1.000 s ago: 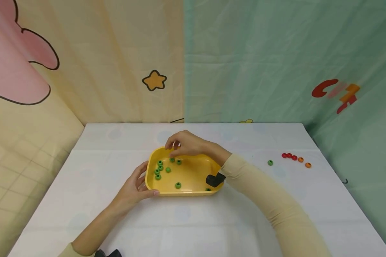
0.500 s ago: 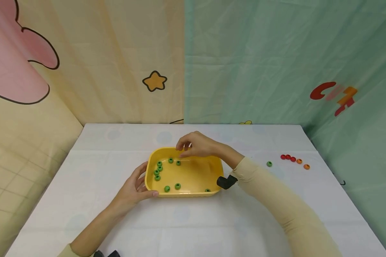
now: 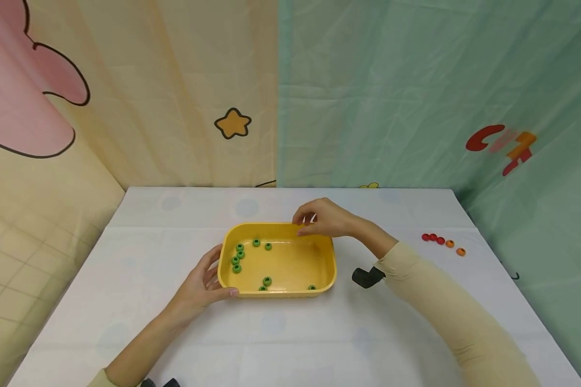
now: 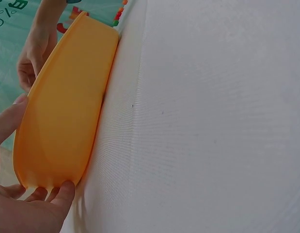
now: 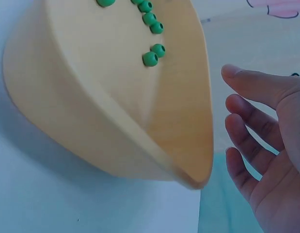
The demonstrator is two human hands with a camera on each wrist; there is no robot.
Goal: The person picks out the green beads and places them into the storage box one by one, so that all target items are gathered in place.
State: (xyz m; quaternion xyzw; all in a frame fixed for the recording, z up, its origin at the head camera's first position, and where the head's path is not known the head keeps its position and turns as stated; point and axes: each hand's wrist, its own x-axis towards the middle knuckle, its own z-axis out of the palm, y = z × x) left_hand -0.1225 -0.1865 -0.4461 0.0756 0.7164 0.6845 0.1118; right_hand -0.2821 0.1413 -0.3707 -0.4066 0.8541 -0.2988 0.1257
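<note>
In the head view a yellow plastic tray (image 3: pixel 295 263) stands on the white table, with several green beads (image 3: pixel 235 260) inside, mostly toward its left end. My left hand (image 3: pixel 200 285) holds the tray's left end, thumb at the near corner and fingers around the side; the left wrist view shows these fingers (image 4: pixel 66 191) against the wall. Over the tray's far right rim is my right hand (image 3: pixel 326 217), fingers loosely bent. Nothing sits between its fingertips in the right wrist view, where the hand (image 5: pixel 266 131) is apart from the rim.
To the right on the table lie red beads (image 3: pixel 433 237) and two orange beads (image 3: pixel 460 251) in a line. A green bead (image 4: pixel 115 23) near them shows in the left wrist view; my right forearm hides it in the head view. Curtains (image 3: pixel 368 97) hang behind the table.
My right hand has moved right, from above the tray's left half to its far right rim. One green bead has rolled to the tray's near wall. The left hand stays in place.
</note>
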